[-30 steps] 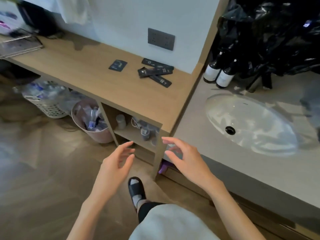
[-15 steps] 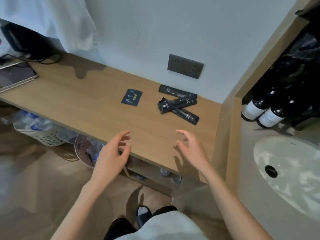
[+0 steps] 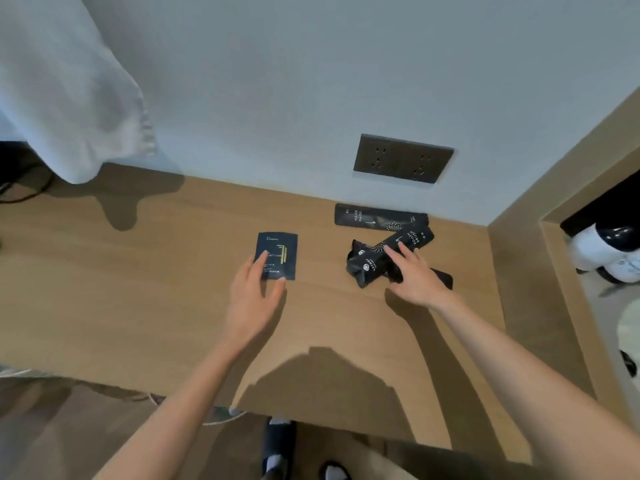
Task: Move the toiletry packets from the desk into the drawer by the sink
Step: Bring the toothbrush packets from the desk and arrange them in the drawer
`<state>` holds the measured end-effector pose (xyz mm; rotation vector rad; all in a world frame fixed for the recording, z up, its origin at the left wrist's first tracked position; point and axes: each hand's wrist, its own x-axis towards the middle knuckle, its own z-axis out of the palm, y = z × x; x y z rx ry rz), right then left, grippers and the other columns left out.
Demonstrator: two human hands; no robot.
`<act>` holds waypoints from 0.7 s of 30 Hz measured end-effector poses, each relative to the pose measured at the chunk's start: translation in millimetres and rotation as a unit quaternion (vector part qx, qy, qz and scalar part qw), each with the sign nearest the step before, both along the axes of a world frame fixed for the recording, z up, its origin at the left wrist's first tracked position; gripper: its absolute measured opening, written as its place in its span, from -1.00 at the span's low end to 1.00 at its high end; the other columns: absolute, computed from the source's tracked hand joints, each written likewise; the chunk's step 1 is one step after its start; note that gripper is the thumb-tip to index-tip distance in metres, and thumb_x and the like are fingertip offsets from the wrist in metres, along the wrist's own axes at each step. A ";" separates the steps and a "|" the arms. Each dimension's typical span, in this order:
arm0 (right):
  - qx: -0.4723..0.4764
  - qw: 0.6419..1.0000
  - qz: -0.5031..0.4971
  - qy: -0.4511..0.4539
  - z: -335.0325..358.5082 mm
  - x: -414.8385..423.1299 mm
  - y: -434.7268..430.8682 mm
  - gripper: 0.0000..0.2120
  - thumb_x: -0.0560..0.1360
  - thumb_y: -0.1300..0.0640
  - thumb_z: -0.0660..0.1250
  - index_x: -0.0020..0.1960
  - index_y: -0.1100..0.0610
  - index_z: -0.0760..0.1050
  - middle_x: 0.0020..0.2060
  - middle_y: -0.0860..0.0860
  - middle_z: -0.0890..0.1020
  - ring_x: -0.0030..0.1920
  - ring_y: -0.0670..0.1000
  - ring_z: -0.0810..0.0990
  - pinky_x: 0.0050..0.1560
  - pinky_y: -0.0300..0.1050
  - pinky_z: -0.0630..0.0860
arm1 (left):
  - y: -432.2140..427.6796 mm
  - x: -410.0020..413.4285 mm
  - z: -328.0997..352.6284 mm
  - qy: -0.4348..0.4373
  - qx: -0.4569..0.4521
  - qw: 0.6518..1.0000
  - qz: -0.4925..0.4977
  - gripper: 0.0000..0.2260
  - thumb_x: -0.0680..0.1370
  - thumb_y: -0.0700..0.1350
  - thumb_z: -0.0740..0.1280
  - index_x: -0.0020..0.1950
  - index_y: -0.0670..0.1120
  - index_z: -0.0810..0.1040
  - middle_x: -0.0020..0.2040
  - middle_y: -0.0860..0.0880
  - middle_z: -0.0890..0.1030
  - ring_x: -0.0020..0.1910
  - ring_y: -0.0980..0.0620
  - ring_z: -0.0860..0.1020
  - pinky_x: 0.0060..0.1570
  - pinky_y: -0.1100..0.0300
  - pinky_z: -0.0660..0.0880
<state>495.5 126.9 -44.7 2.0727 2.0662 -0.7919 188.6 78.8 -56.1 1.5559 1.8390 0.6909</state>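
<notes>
Desk beneath us: our left hand, fingers straight, touches the square packet just ahead; our right hand, unclenched, rests on the long packets lying crosswise.

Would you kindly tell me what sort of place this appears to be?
Most likely a hotel room: sealed toothbrush packets lie on a built-in wooden desk under a wall socket panel, and a white towel-like cloth hangs at the left.
</notes>
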 end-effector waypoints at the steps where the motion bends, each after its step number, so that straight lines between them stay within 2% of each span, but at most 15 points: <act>1: -0.023 1.000 0.009 -0.017 -4.4 -2.0 5.8 -0.21 0.48 0.20 0.28 0.57 -0.10 -0.06 0.58 0.03 -0.10 0.55 0.21 -0.12 0.47 0.24 0.13 | 6.6 -1.3 -8.3 0.014 -0.021 1.000 -0.014 -0.46 0.56 0.09 0.23 0.52 0.08 0.17 0.55 -0.02 0.15 0.53 -0.02 0.07 0.46 0.04 0.10; 3: -0.046 0.998 0.012 -0.035 -11.9 -5.9 11.9 -0.16 0.46 0.20 0.29 0.56 -0.15 -0.12 0.57 0.03 -0.16 0.55 0.22 -0.07 0.48 0.22 0.11 | 20.4 -3.1 -22.3 0.060 -0.048 0.995 -0.055 -0.45 0.57 0.12 0.21 0.53 0.14 0.13 0.58 0.03 0.00 0.55 -0.04 -0.09 0.48 0.00 0.02; 4: -0.043 0.998 0.010 -0.043 -15.6 -7.3 12.4 -0.14 0.45 0.19 0.29 0.56 -0.16 -0.13 0.57 0.03 -0.16 0.52 0.24 0.05 0.46 0.19 0.15 | 27.3 -3.5 -27.4 0.087 -0.061 0.991 -0.077 -0.44 0.56 0.14 0.20 0.53 0.17 0.11 0.58 0.04 -0.04 0.55 -0.06 -0.14 0.49 -0.02 -0.01; 6: -0.016 0.999 0.003 -0.051 -20.8 -9.7 10.0 -0.16 0.45 0.18 0.28 0.55 -0.15 -0.11 0.57 0.03 -0.11 0.39 0.27 0.29 0.34 0.09 0.32 | 39.2 -4.8 -37.8 0.137 -0.095 0.980 -0.109 -0.44 0.56 0.18 0.17 0.53 0.20 0.06 0.58 0.05 -0.11 0.55 -0.08 -0.19 0.50 -0.04 -0.07; 7: -0.003 0.999 -0.004 -0.048 -21.1 -11.3 8.0 -0.19 0.46 0.18 0.28 0.55 -0.15 -0.08 0.57 0.03 -0.07 0.34 0.26 0.34 0.27 0.06 0.40 | 43.0 -5.4 -42.3 0.157 -0.104 0.974 -0.123 -0.44 0.56 0.19 0.16 0.53 0.21 0.05 0.58 0.05 -0.13 0.54 -0.09 -0.20 0.49 -0.05 -0.10; 9: 0.012 0.999 -0.017 -0.039 -19.9 -15.1 4.1 -0.24 0.48 0.17 0.27 0.55 -0.13 -0.02 0.55 0.05 0.02 0.33 0.24 0.34 0.21 0.08 0.46 | 45.3 -6.3 -49.2 0.184 -0.079 0.968 -0.152 -0.44 0.57 0.21 0.15 0.53 0.18 0.06 0.58 0.02 -0.09 0.55 -0.13 -0.16 0.48 -0.10 -0.12; 12: 0.006 0.999 -0.019 -0.048 -13.4 -26.3 -8.1 -0.32 0.52 0.11 0.26 0.54 -0.09 0.04 0.47 0.12 0.17 0.27 0.20 0.39 0.23 0.06 0.46 | 46.4 -6.6 -48.0 0.188 -0.050 0.964 -0.179 -0.47 0.57 0.22 0.14 0.52 0.19 0.12 0.58 0.02 0.00 0.55 -0.13 -0.10 0.47 -0.10 -0.12; 14: 0.004 0.997 -0.016 -0.079 -8.1 -36.4 -19.0 -0.33 0.53 -0.01 0.27 0.54 -0.08 0.03 0.40 0.13 0.25 0.18 0.17 0.49 0.12 0.05 0.51 | 50.8 -5.8 -44.0 0.178 -0.042 0.964 -0.195 -0.53 0.57 0.18 0.18 0.48 0.19 0.24 0.56 0.04 0.09 0.54 -0.10 -0.02 0.48 -0.06 -0.07; 16: 0.008 0.991 0.003 -0.132 -4.1 -43.9 -28.7 -0.29 0.51 -0.14 0.28 0.54 -0.07 0.02 0.31 0.12 0.34 0.14 0.14 0.52 0.06 0.03 0.50 | 53.2 -3.1 -38.8 0.142 -0.015 0.971 -0.192 -0.62 0.54 0.13 0.27 0.36 0.16 0.45 0.50 0.03 0.26 0.47 -0.07 0.20 0.43 -0.01 0.14; 18: 0.014 0.991 -0.014 -0.132 -3.3 -48.0 -33.9 -0.26 0.47 -0.21 0.31 0.53 -0.06 0.08 0.23 0.09 0.38 0.18 0.11 0.47 0.09 0.02 0.46 | 55.2 0.3 -35.6 0.086 -0.002 0.984 -0.154 -0.76 0.49 0.08 0.37 0.13 0.09 0.61 0.42 0.01 0.37 0.36 -0.05 0.35 0.30 0.05 0.32; 21: 0.030 0.991 -0.087 -0.099 -6.0 -51.9 -35.9 -0.28 0.39 -0.27 0.36 0.44 0.00 0.26 0.22 0.06 0.39 0.25 0.09 0.34 0.15 -0.02 0.41 | 59.9 7.4 -33.0 0.063 -0.010 0.991 -0.115 -0.89 0.41 0.03 0.46 -0.16 0.05 0.59 0.38 -0.03 0.38 0.37 -0.03 0.33 0.26 0.06 0.35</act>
